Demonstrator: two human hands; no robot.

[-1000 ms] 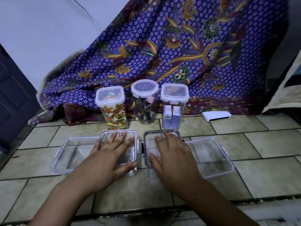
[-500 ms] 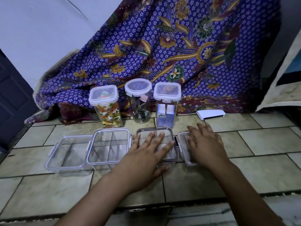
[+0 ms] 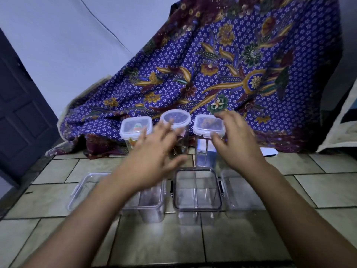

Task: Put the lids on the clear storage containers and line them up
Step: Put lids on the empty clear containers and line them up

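Both your hands have lifted off the low lidded containers [image 3: 197, 192] on the floor; left hand [image 3: 154, 151] and right hand [image 3: 237, 140] hover open, fingers spread, before the tall lidded jars [image 3: 174, 120].

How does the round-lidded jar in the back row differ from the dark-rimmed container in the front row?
The round-lidded jar has a circular white-rimmed lid; the dark-rimmed container is squarish with a dark rim. The jar holds small items, blurred behind the left hand; the container looks empty, showing only dividers. Both are clear plastic and stand upright on the tiled floor.
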